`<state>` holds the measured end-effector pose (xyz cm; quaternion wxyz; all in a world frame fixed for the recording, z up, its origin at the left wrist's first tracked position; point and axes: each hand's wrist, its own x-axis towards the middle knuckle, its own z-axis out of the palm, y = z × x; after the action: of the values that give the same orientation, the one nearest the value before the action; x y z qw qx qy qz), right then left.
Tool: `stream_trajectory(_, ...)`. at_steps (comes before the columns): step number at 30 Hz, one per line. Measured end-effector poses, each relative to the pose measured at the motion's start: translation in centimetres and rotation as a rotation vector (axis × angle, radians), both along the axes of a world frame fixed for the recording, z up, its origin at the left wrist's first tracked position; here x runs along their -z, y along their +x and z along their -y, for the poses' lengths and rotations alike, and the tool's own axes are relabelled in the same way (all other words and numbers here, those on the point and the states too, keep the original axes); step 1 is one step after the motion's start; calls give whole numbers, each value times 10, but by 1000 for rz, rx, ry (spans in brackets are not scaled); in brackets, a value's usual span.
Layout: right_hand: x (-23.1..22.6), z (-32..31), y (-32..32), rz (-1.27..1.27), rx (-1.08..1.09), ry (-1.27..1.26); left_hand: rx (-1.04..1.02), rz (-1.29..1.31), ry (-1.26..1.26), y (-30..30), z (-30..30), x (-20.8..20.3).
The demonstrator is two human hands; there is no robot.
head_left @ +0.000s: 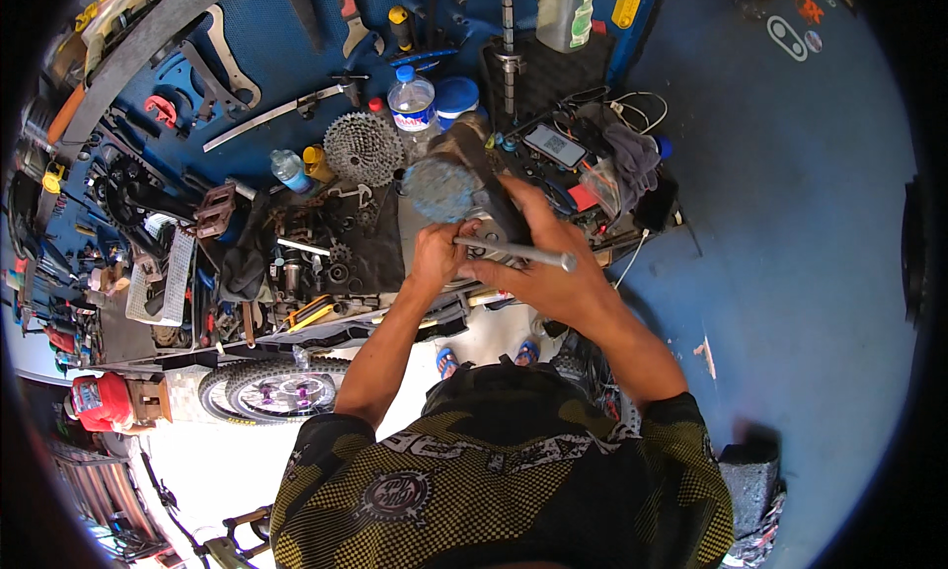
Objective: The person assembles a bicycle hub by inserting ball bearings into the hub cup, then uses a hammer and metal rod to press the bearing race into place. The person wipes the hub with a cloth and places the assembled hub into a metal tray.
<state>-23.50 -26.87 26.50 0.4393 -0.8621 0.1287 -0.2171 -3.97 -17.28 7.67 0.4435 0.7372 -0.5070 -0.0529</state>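
Observation:
At the bench edge, both my hands are close together in front of a bench vise [474, 159] with a worn blue round face. My left hand [435, 260] is closed, its fingers pinching a grey metal rod [528, 253] near one end. The rod slants to the right, passing over my right hand [556, 273]. That hand curls beside the vise's dark jaw, thumb toward my left hand. A grey metal part [482, 230] shows partly between the hands; fingers and rod hide the rest. What my right fingers grip is hidden.
Behind the vise stand a clear bottle [411, 105], a blue-lidded tub [457, 97] and a bicycle cassette [363, 149]. A phone [556, 147] and a grey cloth [630, 159] lie right. Left are loose parts and a white basket [168, 278]; wheels [281, 391] sit below.

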Motion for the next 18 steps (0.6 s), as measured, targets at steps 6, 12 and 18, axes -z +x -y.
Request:
stream_trajectory(6,-6,20,-28,119,123,38,-178,-98,30,37,2,27)
stream_trajectory(12,-37,36,-52,252,243,-248,-256,-130,102,52,10,55)
stream_trajectory(18,-46,30,-57,136,211,-495,-198,-136,106,40,33,55)
